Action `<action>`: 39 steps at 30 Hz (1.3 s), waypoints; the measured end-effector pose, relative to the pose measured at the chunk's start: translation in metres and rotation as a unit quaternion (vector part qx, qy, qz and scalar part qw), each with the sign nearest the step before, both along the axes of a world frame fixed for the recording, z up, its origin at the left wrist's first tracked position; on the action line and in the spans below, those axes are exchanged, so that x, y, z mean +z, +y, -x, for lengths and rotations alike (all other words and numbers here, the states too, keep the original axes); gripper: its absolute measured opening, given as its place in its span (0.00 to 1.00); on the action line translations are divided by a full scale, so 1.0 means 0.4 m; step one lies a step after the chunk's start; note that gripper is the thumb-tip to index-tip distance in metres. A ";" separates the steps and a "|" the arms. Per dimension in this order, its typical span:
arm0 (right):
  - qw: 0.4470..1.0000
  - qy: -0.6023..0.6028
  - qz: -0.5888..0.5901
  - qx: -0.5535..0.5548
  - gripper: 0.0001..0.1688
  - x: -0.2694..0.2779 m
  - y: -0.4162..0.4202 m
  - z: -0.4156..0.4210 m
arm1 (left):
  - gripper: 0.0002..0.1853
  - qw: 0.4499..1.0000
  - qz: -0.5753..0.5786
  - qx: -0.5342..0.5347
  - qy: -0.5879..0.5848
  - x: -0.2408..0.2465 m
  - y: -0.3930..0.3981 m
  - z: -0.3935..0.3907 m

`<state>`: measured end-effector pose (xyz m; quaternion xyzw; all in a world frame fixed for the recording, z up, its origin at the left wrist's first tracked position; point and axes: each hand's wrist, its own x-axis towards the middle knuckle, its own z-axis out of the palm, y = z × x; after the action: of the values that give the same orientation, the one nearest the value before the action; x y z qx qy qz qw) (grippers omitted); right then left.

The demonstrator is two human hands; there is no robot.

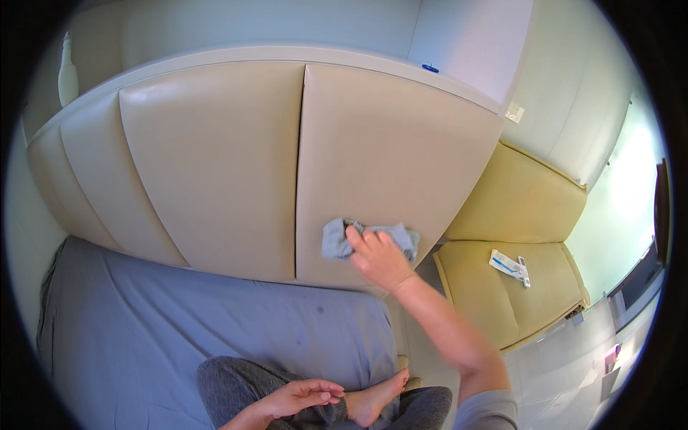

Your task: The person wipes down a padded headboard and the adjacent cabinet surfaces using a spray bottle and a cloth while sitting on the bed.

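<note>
My right hand (pixel 379 259) presses a grey-blue cloth (pixel 336 239) against the lower part of the right panel of a beige padded headboard (pixel 387 150). The cloth is bunched under my fingers and sticks out on both sides of them. A dark vertical seam runs just left of it. Over my crossed legs, my left hand (pixel 303 396) hovers near my bare foot (pixel 379 395), holding nothing, thumb apart from the other fingers. I sit on a mattress with a grey fitted sheet (pixel 215 317), which meets the headboard's bottom edge.
A pale ledge (pixel 258 54) tops the headboard, with a small blue object (pixel 430 67) on it. At left stands a white bottle-shaped object (pixel 67 78). On the right, a yellow-green armless sofa (pixel 484 290) bears a white-and-blue package (pixel 508 265). A wall socket (pixel 514 113) sits above the sofa.
</note>
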<state>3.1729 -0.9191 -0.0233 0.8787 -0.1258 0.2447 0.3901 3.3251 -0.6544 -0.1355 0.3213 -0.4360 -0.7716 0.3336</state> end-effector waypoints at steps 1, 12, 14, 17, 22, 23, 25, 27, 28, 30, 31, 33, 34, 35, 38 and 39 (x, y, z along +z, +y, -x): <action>1.000 0.006 -0.021 0.016 0.02 0.032 0.004 -0.009 | 0.17 1.000 0.003 0.007 -0.003 -0.001 0.008 -0.012; 0.993 -0.090 0.070 -0.019 0.10 0.049 0.006 -0.116 | 0.18 0.998 -0.036 0.011 0.044 0.016 -0.012 -0.004; 0.999 0.001 -0.041 -0.014 0.15 -0.064 0.027 -0.072 | 0.20 0.999 -0.024 -0.003 0.026 0.016 -0.025 -0.006; 0.951 -0.114 -0.287 -0.003 0.19 -0.105 0.079 -0.059 | 0.24 0.996 -0.060 0.059 0.024 0.012 -0.013 -0.011; 0.638 -0.364 -0.678 0.032 0.31 -0.228 0.217 -0.041 | 0.29 0.935 -0.103 0.308 0.144 0.035 -0.053 0.011; 0.532 -0.405 -0.740 0.074 0.31 -0.253 0.254 -0.041 | 0.27 0.925 -0.098 0.329 0.163 0.034 -0.069 0.011; 0.400 -0.433 -0.800 0.115 0.31 -0.265 0.304 -0.035 | 0.23 0.902 -0.095 0.370 0.201 0.022 -0.096 0.012; 0.367 -0.426 -0.819 0.118 0.30 -0.265 0.343 -0.021 | 0.13 0.902 -0.047 0.395 0.166 -0.001 -0.122 0.039; 0.408 -0.422 -0.803 0.098 0.29 -0.277 0.353 -0.013 | 0.12 0.898 -0.030 0.407 0.163 -0.020 -0.132 0.052; 0.258 -0.500 -0.818 0.124 0.27 -0.321 0.377 -0.019 | 0.12 0.905 -0.005 0.408 0.121 -0.048 -0.151 0.064; 0.181 -0.534 -0.815 0.136 0.26 -0.341 0.378 -0.019 | 0.13 0.915 0.003 0.395 0.081 -0.058 -0.163 0.067; 0.165 -0.605 -0.766 0.143 0.24 -0.390 0.342 0.009 | 0.16 0.940 0.017 0.342 -0.006 -0.062 -0.177 0.065; 0.158 -0.638 -0.740 0.144 0.23 -0.405 0.324 0.030 | 0.17 0.953 0.022 0.299 -0.051 -0.054 -0.179 0.058; 0.146 -0.680 -0.706 0.135 0.22 -0.414 0.289 0.061 | 0.19 0.962 0.028 0.256 -0.095 -0.053 -0.181 0.046; 0.145 -0.768 -0.615 0.105 0.18 -0.367 0.161 0.166 | 0.18 0.975 0.014 0.164 -0.149 -0.077 -0.192 -0.009; 0.151 -0.778 -0.603 0.094 0.17 -0.363 0.115 0.191 | 0.17 0.975 0.017 0.139 -0.171 -0.083 -0.198 -0.017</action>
<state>3.0963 -0.8732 -0.1685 0.1890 -0.3876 0.6809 -0.5919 3.3321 -0.7338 -0.1687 0.5003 -0.4506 -0.6438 0.3635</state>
